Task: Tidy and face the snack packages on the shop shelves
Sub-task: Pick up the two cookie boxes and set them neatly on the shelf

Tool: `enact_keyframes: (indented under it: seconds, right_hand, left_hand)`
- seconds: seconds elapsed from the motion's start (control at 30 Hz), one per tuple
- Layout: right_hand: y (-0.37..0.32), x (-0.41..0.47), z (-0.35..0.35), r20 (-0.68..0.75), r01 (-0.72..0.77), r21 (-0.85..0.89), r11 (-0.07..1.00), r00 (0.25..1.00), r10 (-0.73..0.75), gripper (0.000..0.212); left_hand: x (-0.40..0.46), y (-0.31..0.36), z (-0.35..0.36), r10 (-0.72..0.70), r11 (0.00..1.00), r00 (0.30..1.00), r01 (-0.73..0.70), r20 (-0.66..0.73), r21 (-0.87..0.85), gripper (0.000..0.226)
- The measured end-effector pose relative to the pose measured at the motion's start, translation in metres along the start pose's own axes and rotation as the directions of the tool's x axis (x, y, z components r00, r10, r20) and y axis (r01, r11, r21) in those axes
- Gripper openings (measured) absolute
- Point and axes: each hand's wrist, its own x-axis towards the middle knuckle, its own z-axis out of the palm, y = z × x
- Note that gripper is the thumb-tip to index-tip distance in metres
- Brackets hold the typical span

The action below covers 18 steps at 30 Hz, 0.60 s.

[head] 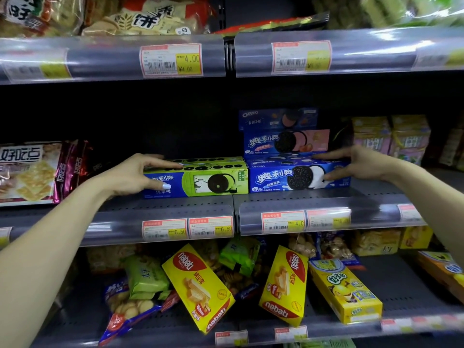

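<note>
On the middle shelf (190,204) a green matcha Oreo box (200,179) lies side by side with a blue original Oreo box (288,175). My left hand (135,175) grips the green box's left end, fingers over its top and thumb on its front. My right hand (356,163) grips the blue box's right end the same way. Behind the blue box stand a pink-and-blue strawberry Oreo box (286,141) and, on top of it, a dark blue Oreo box (276,119).
Cracker bags (30,169) fill the middle shelf's left; yellow and pink packs (391,136) stand at its right. On the bottom shelf lie two tilted yellow Nabati boxes (198,285) (283,285), a yellow candy box (346,290), green packs (145,277) and biscuit bags. Price labels line the shelf edges.
</note>
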Motion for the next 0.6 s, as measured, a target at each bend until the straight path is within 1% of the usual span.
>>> enact_keyframes:
  seconds: [0.2,0.43,0.53,0.6]
  right_hand:
    - [0.000,-0.001,0.001,-0.001,0.017,0.002,1.000,1.000,-0.017,0.060]
    - [0.005,-0.001,0.004,-0.007,0.041,-0.008,0.999,0.999,-0.041,0.059]
    - [0.007,-0.002,0.006,-0.015,0.058,-0.043,0.997,0.998,-0.059,0.059]
    - [0.007,-0.001,0.007,-0.024,0.070,-0.102,0.992,0.997,-0.073,0.059]
  left_hand:
    - [-0.002,0.000,0.003,-0.009,0.999,1.000,0.008,-0.019,-0.037,0.049]
    - [-0.004,0.004,0.009,0.032,0.992,0.998,-0.037,-0.049,-0.119,0.050]
    - [-0.006,0.003,0.011,0.045,0.989,0.998,-0.052,-0.054,-0.137,0.050]
    - [-0.007,0.003,0.012,0.045,0.990,0.997,-0.053,-0.059,-0.130,0.051]
